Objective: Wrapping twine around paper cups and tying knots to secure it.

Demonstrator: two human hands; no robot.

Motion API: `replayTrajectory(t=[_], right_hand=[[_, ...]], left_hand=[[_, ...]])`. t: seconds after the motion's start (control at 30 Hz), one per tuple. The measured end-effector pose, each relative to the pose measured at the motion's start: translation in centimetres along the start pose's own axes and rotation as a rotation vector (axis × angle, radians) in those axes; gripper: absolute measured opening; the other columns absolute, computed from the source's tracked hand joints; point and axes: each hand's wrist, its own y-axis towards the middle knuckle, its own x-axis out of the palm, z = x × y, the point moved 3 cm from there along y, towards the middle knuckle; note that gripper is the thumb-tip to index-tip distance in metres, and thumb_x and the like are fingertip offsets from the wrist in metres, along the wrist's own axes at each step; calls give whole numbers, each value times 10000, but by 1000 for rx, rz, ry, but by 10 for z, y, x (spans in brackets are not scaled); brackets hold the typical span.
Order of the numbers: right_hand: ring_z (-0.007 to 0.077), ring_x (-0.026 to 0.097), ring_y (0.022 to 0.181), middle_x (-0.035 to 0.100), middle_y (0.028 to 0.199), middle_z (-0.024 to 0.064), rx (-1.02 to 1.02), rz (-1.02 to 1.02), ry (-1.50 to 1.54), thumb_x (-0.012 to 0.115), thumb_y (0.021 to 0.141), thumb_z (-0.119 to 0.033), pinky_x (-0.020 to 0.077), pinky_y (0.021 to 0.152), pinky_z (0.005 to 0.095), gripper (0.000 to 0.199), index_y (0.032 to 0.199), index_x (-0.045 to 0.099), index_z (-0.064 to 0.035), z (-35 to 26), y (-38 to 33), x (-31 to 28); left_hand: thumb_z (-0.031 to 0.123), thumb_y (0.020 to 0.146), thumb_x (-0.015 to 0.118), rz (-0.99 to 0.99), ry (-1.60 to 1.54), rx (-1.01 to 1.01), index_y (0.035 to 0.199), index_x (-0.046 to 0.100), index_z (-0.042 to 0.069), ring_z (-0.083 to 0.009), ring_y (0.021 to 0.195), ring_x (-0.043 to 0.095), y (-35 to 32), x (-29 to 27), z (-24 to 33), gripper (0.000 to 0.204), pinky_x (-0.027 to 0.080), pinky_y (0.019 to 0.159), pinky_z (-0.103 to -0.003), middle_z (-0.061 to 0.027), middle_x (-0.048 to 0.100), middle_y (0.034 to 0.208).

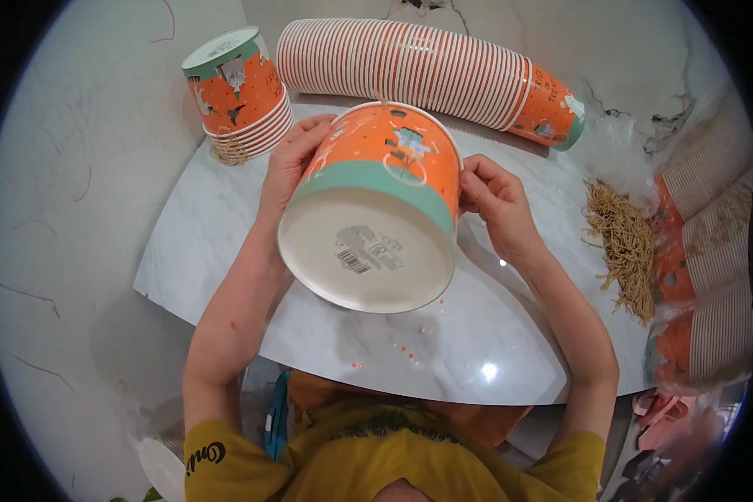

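The person holds a large paper bucket (375,205) up over the white marble table (226,209), tilted so its white bottom faces back toward them; the sides are orange with a teal band near the base. The left hand (289,163) is closed around the bucket's left side near the rim, fingers curled onto the wall, and the right hand (492,197) grips the right side, fingertips pressed against the edge by the teal band. Both hands are touching the bucket and it hangs clear of the table between them. A thin loop of string shows at the top of the rim, though how it is fixed is too small to tell. Behind the bucket a long stack of nested buckets (410,71) lies on its side across the far edge of the table. To the far left a short stack of buckets (238,96) stands upside down, with a bit of twine against its lower rims. On the right lies a pile of tan strings (623,247), just beside more bucket stacks in clear plastic (707,251). A few small orange specks (406,351) dot the table near the person's yellow shirt (393,456)
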Motion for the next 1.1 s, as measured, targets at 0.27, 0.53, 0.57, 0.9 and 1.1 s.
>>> replayTrajectory(t=[0.27, 0.53, 0.57, 0.9, 1.1], right_hand=[[48, 598, 805, 642, 901, -33, 11, 4, 12, 538, 1047, -265, 492, 743, 255, 214, 1023, 601, -62, 10, 1, -2], [77, 594, 731, 628, 819, -8, 101, 98, 115, 523, 1041, -200, 511, 686, 241, 197, 999, 618, -33, 23, 4, -9], [77, 594, 731, 628, 819, -8, 102, 99, 115, 523, 1041, -200, 511, 686, 241, 197, 999, 618, -33, 25, 5, -10], [173, 709, 815, 710, 1018, 149, 327, 295, 317, 467, 985, -39, 597, 702, 306, 228, 1119, 625, 56, 24, -6, 12], [188, 667, 653, 660, 896, 142, 440, 236, 229, 386, 1027, -69, 617, 612, 272, 216, 1004, 563, 51, 39, -2, -9]], left_hand=[[28, 933, 640, 94, 18, 238, 1076, 649, -20, -119, 864, 676, 6, -10, 3, 152, 571, 756, -248, -99, 699, 998], [0, 940, 606, 110, 289, 427, 1055, 666, -13, -109, 890, 654, -3, 2, 12, 130, 539, 812, -251, -73, 699, 989], [2, 946, 599, 99, 341, 443, 1053, 666, -13, -102, 887, 645, -6, 5, 13, 127, 530, 816, -248, -64, 695, 980], [22, 933, 624, 126, 406, 339, 1088, 651, -18, -82, 878, 622, -3, 3, 8, 162, 511, 795, -231, -39, 676, 968], [202, 961, 619, 172, 372, 146, 1074, 672, 35, -72, 864, 599, 2, -5, -7, 208, 472, 797, -262, -7, 674, 961]])
